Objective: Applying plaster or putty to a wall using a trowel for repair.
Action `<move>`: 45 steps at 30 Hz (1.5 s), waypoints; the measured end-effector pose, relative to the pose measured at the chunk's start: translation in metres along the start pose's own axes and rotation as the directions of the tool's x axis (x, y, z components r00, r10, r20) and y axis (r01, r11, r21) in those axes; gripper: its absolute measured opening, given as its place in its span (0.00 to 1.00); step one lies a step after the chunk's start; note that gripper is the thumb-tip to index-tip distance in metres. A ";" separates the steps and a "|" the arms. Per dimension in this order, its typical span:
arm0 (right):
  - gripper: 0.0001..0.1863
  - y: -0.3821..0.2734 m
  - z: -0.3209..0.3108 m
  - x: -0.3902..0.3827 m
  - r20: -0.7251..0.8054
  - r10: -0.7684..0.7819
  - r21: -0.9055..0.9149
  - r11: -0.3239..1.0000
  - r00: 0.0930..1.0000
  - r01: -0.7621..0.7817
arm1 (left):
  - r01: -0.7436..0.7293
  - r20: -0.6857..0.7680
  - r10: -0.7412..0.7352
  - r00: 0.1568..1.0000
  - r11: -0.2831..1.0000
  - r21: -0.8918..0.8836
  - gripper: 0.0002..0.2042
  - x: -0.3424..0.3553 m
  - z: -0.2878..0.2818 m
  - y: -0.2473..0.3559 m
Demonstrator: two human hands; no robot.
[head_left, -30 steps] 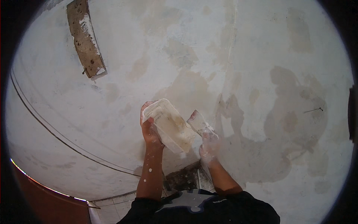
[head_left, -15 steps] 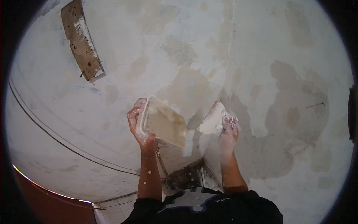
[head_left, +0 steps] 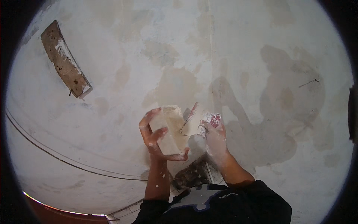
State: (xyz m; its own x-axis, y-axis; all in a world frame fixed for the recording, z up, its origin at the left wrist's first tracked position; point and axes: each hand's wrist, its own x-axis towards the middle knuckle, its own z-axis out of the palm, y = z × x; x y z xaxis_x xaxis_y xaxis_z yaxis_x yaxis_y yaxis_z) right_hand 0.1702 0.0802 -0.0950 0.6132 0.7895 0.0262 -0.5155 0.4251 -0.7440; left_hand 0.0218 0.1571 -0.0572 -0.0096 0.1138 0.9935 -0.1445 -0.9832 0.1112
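My left hand is wrapped round a pale, box-shaped plastic tub, fingers spread over its outer side and base. The tub is tilted, with its mouth turned toward the right, and beige residue coats its inside. In my right hand is a wide putty scraper, its blade smeared with white paste. A paste-spattered red part of it shows above my thumb. The blade's left edge meets the tub's mouth; whether it presses on the rim or the inside I cannot tell. Whitish powder covers both hands.
A patchy white and grey wall stands in front of me, with my shadow on its right. A brown board is at upper left, a nail at far right. A dark cable sags at lower left, above a reddish-brown surface.
My two hands have come together. The tub has turned and tipped so its outer side shows more, and the scraper has moved left to its mouth. The view has shifted too.
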 end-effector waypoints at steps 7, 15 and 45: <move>0.11 0.012 -0.010 -0.001 0.113 -0.130 -0.271 0.950 0.985 0.156 | -0.138 -0.253 0.067 0.965 0.951 -0.277 0.22 -0.009 0.022 0.006; 0.13 -0.023 0.018 -0.006 0.145 0.173 0.068 0.981 0.974 -0.184 | 0.311 -0.219 -0.350 0.911 0.931 -0.193 0.44 -0.023 0.021 0.001; 0.11 -0.041 -0.029 0.014 0.151 -0.472 -0.681 0.587 0.869 0.438 | 0.730 0.421 -0.885 0.196 -0.155 -0.666 0.27 -0.033 0.031 -0.011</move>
State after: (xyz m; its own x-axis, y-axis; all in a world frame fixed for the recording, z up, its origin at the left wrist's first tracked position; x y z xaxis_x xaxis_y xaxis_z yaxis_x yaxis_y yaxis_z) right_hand 0.2167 0.0611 -0.0837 0.6852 0.5523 0.4748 0.3733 0.2934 -0.8801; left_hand 0.0542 0.1600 -0.0905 0.5429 0.8329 0.1074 -0.6436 0.3305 0.6903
